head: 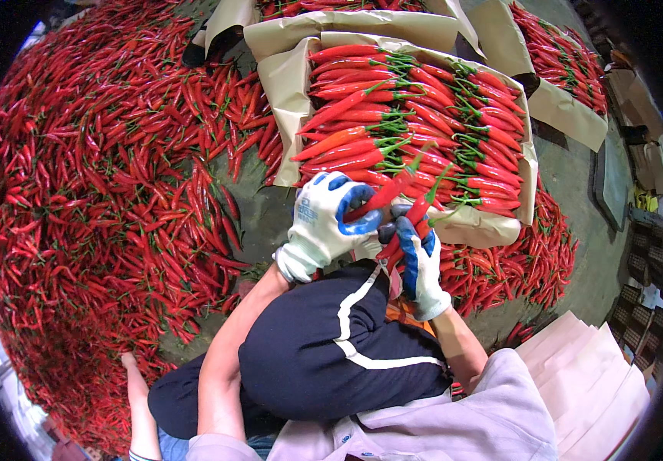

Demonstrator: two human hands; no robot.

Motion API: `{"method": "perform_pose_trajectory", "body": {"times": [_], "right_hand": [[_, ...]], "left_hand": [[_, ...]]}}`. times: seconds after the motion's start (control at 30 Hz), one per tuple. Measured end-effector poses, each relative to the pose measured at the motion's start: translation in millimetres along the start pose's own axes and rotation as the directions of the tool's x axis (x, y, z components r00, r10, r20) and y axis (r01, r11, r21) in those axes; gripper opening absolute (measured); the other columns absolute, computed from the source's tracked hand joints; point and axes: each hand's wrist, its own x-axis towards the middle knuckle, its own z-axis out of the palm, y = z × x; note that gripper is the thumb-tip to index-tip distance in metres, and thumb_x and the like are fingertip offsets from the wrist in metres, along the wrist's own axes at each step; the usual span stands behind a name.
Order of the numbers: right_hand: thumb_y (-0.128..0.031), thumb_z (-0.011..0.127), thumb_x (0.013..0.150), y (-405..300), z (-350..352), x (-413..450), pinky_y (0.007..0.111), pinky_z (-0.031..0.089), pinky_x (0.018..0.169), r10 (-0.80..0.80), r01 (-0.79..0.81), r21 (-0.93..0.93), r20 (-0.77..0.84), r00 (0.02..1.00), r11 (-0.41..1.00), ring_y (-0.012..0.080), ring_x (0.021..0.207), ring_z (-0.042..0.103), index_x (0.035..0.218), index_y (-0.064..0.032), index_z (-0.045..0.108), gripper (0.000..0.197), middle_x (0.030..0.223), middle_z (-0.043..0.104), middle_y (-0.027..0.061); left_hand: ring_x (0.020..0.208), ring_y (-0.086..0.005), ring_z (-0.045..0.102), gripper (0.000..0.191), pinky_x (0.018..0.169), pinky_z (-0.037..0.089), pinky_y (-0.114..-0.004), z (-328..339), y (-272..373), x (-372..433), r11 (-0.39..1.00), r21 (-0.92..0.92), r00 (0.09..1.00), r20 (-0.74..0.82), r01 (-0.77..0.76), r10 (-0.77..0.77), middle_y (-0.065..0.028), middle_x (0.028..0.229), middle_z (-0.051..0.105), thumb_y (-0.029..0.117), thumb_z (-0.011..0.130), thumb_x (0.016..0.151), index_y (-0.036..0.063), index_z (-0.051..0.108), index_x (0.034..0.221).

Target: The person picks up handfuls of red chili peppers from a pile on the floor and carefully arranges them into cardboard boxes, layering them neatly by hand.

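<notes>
Both my hands wear white knit gloves with blue coated palms and fingers. My left hand (334, 216) grips a red chili pepper (389, 191), its green stem pointing up and to the right. Just beside it, my right hand (418, 248) holds several red chilies (419, 212), stems up, between thumb and fingers. Directly beyond my hands stands a paper-lined box (484, 229) filled with red chilies (349, 133). They lie sideways in layered rows, with many green stems along two bands. The box's walls are hidden under the brown paper.
A huge heap of loose chilies (107, 173) covers the floor at left; a smaller pile (516, 265) lies right of my hands. More paper-lined boxes (568, 112) stand beyond. Brown paper sheets (585, 380) are stacked at lower right. Another person's bare arm (138, 403) reaches in at lower left.
</notes>
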Motion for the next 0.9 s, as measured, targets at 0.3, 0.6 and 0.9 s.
{"method": "perform_pose_trajectory", "body": {"times": [0.3,0.6,0.9], "right_hand": [[-0.023,0.055,0.097,-15.5,10.6,18.9,0.029,0.049,0.081,0.058,-0.060,-0.024,-0.079,0.995,0.998,0.0150,0.092,0.063,0.118,-0.0041,0.057,0.028,0.101,0.066,0.0047],[-0.023,0.052,0.098,-33.3,-1.0,35.5,0.042,0.049,0.094,0.084,-0.098,0.323,0.057,0.995,0.941,0.0272,0.103,0.062,0.127,-0.0036,0.050,0.035,0.113,0.064,0.0158],[-0.021,0.052,0.098,-27.6,4.7,42.2,0.040,0.051,0.091,0.182,-0.198,0.323,0.080,0.980,0.925,0.0251,0.101,0.063,0.131,-0.0042,0.047,0.037,0.112,0.064,0.0138]], "left_hand": [[0.085,-0.0280,0.061,0.033,0.075,0.047,-0.041,-15.9,9.4,22.7,0.952,0.128,0.958,0.105,-0.278,0.265,-0.0071,0.092,0.062,0.024,0.074,0.071,0.0107,0.066,0.100],[0.083,-0.0291,0.061,0.027,0.072,0.049,-0.041,-15.9,-61.7,82.6,0.796,0.603,0.998,-0.014,0.055,-0.059,-0.0100,0.088,0.064,0.029,0.067,0.080,0.0104,0.066,0.099],[0.087,-0.0291,0.060,0.022,0.075,0.049,-0.042,-14.2,-76.9,94.8,0.807,0.590,1.000,0.013,-0.001,-0.009,-0.0086,0.091,0.063,0.026,0.068,0.080,0.0119,0.067,0.097]]}}
